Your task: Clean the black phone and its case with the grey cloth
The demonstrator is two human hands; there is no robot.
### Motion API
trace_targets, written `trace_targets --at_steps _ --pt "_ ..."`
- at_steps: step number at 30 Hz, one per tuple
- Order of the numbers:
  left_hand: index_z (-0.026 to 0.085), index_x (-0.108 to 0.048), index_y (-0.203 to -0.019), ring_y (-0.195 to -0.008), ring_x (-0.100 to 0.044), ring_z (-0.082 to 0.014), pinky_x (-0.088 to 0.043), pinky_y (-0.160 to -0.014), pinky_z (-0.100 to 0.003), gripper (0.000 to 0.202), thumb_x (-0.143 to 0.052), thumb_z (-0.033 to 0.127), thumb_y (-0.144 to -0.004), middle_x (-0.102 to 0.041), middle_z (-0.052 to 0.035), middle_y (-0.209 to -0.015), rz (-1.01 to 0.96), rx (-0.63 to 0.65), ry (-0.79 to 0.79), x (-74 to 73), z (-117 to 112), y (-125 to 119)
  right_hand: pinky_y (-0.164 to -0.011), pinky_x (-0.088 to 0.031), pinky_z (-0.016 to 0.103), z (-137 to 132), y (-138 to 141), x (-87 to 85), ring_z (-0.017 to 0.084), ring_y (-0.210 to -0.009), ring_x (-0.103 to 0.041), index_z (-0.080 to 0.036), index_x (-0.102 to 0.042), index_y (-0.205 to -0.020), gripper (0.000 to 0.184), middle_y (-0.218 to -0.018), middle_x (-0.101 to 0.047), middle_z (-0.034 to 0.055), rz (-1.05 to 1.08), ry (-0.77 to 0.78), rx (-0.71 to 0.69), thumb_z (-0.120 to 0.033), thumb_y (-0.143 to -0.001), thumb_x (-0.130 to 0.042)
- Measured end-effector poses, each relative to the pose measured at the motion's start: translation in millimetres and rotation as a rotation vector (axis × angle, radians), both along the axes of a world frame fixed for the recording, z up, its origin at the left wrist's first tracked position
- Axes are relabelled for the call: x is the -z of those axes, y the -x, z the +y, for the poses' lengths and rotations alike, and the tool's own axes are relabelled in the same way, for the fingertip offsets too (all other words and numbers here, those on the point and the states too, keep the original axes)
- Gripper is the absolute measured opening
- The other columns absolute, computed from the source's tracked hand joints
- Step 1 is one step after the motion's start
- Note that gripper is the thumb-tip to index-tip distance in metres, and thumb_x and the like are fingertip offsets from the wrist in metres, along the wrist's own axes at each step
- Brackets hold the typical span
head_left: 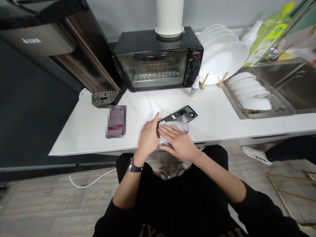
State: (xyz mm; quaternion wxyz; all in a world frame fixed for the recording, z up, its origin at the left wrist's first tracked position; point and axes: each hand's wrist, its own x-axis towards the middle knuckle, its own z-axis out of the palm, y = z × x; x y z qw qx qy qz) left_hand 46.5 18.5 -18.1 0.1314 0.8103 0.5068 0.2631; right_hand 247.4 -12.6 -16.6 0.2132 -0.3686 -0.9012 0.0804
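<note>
A black long-sleeved top (170, 210) with pale lettering (148, 230) low on its front has sleeves ending near the elbows. A black-strapped wristwatch (134, 167) sits just above the left hand (148, 138). Below are black trousers (217, 158) and pale shoes (163, 174).

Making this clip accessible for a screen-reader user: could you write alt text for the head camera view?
A person's left hand holds the edge of a black smartphone while the right hand lies flat on a white cloth over it, on a white marble counter. A black Midea toaster oven stands behind, beside white plates.
</note>
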Motion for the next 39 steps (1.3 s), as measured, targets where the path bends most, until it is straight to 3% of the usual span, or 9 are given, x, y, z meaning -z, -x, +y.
trace_targets --at_steps 6,9,17,20,23,26,29,35,39 --pt "0.024 -0.023 -0.169 -0.130 -0.064 -0.0354 -0.049 -0.115 -0.054 0.107 -0.085 0.046 -0.086 -0.066 -0.0118 -0.147 -0.011 -0.031 -0.012 -6.3 -1 -7 -0.129 -0.035 0.060 27 -64 8.1 0.032 -0.160 -0.039 -0.011 -0.040 -0.165 0.075 -0.170 -0.041 0.0170 -0.002 -0.002 0.355 -0.062 -0.109 -0.037" --pt "0.024 -0.024 -0.169 -0.129 -0.064 -0.0358 -0.049 -0.114 -0.054 0.107 -0.086 0.046 -0.085 -0.066 -0.0115 -0.148 -0.006 -0.043 -0.008 -6.9 -1 -8 -0.130 -0.031 0.063 47 -59 9.3 0.037 -0.160 -0.039 -0.005 -0.041 -0.163 0.082 -0.169 -0.041 0.0219 -0.001 0.008 0.460 -0.066 -0.109 -0.033" --pt "0.022 -0.018 -0.172 -0.135 -0.063 -0.0342 -0.048 -0.117 -0.055 0.089 -0.064 0.029 -0.096 -0.058 -0.0183 -0.156 -0.008 0.018 -0.021 1.9 -1 2 -0.135 -0.027 0.053 21 28 1.3 0.032 -0.162 -0.034 0.001 -0.041 -0.162 0.080 -0.170 -0.038 0.0243 0.016 0.028 0.143 -0.059 -0.110 -0.037" --pt "0.023 -0.018 -0.171 -0.132 -0.064 -0.0351 -0.049 -0.116 -0.056 0.099 -0.075 0.036 -0.091 -0.064 -0.0157 -0.149 -0.013 0.007 -0.009 0.1 -1 2 -0.136 -0.026 0.051 11 7 0.5 0.027 -0.162 -0.035 -0.004 -0.041 -0.163 0.067 -0.171 -0.039 0.0178 -0.007 0.034 0.123 -0.047 -0.113 -0.031" --pt "0.024 -0.021 -0.170 -0.129 -0.065 -0.0352 -0.049 -0.114 -0.054 0.109 -0.086 0.046 -0.085 -0.068 -0.0125 -0.144 -0.022 -0.012 0.000 -4.3 -1 -3 -0.134 -0.028 0.052 22 -35 2.7 0.025 -0.162 -0.035 -0.011 -0.041 -0.164 0.060 -0.172 -0.039 0.0128 -0.011 0.036 0.279 -0.038 -0.114 -0.025" --pt "0.024 -0.023 -0.170 -0.128 -0.065 -0.0358 -0.049 -0.114 -0.054 0.110 -0.087 0.047 -0.084 -0.068 -0.0119 -0.144 -0.016 -0.029 0.003 -6.8 -1 -7 -0.132 -0.029 0.060 44 -59 5.7 0.031 -0.161 -0.037 -0.008 -0.037 -0.166 0.065 -0.173 -0.036 0.0173 -0.029 0.040 0.468 -0.045 -0.113 -0.029" --pt "0.025 -0.022 -0.170 -0.129 -0.064 -0.0355 -0.049 -0.115 -0.054 0.109 -0.087 0.046 -0.084 -0.067 -0.0117 -0.146 -0.033 -0.029 0.000 -5.7 0 -7 -0.132 -0.027 0.064 60 -46 7.1 0.037 -0.161 -0.036 -0.001 -0.035 -0.165 0.075 -0.172 -0.032 0.0245 -0.039 0.043 0.534 -0.053 -0.111 -0.032" --pt "0.024 -0.020 -0.171 -0.131 -0.065 -0.0332 -0.050 -0.114 -0.052 0.094 -0.071 0.028 -0.092 -0.063 -0.0150 -0.149 -0.050 0.005 -0.016 2.6 1 2 -0.136 -0.024 0.054 25 29 -0.3 0.032 -0.164 -0.031 0.003 -0.038 -0.162 0.078 -0.172 -0.033 0.0253 -0.004 0.029 0.201 -0.056 -0.111 -0.034" --pt "0.025 -0.017 -0.172 -0.129 -0.066 -0.0323 -0.052 -0.111 -0.051 0.095 -0.067 0.020 -0.090 -0.066 -0.0142 -0.144 -0.033 0.002 -0.004 3.2 1 4 -0.136 -0.026 0.051 -2 26 -3.0 0.028 -0.163 -0.033 -0.003 -0.041 -0.163 0.067 -0.172 -0.036 0.0188 0.004 0.043 0.094 -0.046 -0.112 -0.033"
